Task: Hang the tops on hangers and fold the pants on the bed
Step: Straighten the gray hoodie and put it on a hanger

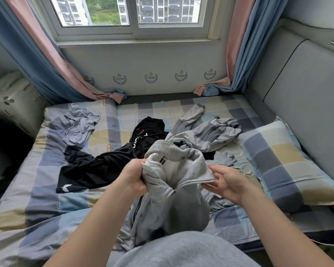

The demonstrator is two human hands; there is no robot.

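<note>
1. the task's thing right now is the grey zip hoodie (pixel 181 205) — it hangs between your two hands over the near edge of the bed (pixel 46 189), neck and hood opening facing up, its body bunched and drooping toward your lap.
2. your left hand (pixel 135 176) has a clenched grip, with a fistful of the front edge by the collar. your right hand (pixel 228 182) has a lighter grip: fingers nearly straight, the opposite edge of the neck opening pinched between thumb and fingertips.
3. i judge the step in hand to be opening the neck for a hanger. no hanger shows in this view, so find one before you let either side go.
4. to do it well, slide both grips outward to the shoulder seams so that the hoodie hangs flat rather than bunched.
5. the zip pull (pixel 175 190) sits partway up. it is probably easier to feed the hanger in through the open front than up through the hem.
6. tighten the right grip first — thick fleece could slip from a loose pinch.
7. the rest waits on the bed: a black garment (pixel 96 168) with white marks just beyond your left hand, a grey ribbed garment (pixel 206 132) behind the hoodie, and pale blue shorts (pixel 79 126) well apart at the far left. none looks folded or hung, so the task seems barely begun.
</note>
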